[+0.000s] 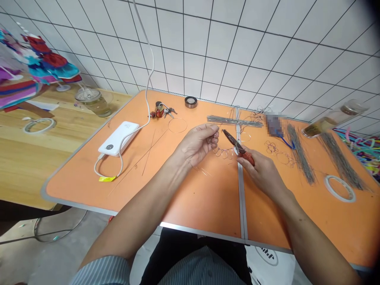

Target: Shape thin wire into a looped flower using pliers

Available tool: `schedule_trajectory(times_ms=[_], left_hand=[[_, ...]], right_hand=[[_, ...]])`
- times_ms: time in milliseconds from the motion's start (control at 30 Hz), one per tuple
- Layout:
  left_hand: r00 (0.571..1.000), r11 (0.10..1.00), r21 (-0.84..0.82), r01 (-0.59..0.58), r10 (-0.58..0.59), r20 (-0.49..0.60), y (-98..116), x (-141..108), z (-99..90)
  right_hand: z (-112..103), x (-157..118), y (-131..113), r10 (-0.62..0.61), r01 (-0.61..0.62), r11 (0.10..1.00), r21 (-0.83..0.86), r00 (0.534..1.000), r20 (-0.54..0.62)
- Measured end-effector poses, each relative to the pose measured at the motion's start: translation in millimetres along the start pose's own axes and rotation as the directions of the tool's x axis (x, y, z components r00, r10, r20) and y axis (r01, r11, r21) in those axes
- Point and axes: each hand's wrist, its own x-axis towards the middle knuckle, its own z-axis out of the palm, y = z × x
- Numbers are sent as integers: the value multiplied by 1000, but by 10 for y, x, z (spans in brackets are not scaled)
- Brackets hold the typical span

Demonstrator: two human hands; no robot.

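Left hand [197, 144] held up over the orange desk [208, 206], fingers [211, 130] curled narrowly around one end of a looped wire strip [222, 153]. The strip hung in a row of small rings between the hands, just above the desk. Right hand [263, 172] closed around the red handles of a pair of pliers [245, 155], whose tips pointed toward the left fingers, close to the wire. Whether the tips gripped the wire could not be made out.

The wire looked light and thin, springy but bendable, and probably slippery. The rings seemed easy to distort, so the plain end looked like the safer place to hold.

Nearby lay a bundle of straight wires [234, 121] and loose wire rings [277, 153]. Farther left were a white power bank [118, 138] and keys [162, 111]. A small object [274, 124] was blurred out and could not be identified. The left fingers hid the held end of the strip, and the right hand hid part of the pliers.
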Motion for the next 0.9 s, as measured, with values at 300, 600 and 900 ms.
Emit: schedule_trajectory(times_ms=[300,600,900], left_hand=[[1000,1000,-30,8,-9,-28,3,64,-56],[995,986,148,-71,59,80,-26,27,-86],[987,945,283,-163,152,60,-32,80,-130]], right_hand=[[-97,-32,-130,137,-171,970,170,971,196],[-219,-40,-178,91,-257,897,359,903,419],[-239,-62,-180,29,-241,894,377,873,487]])
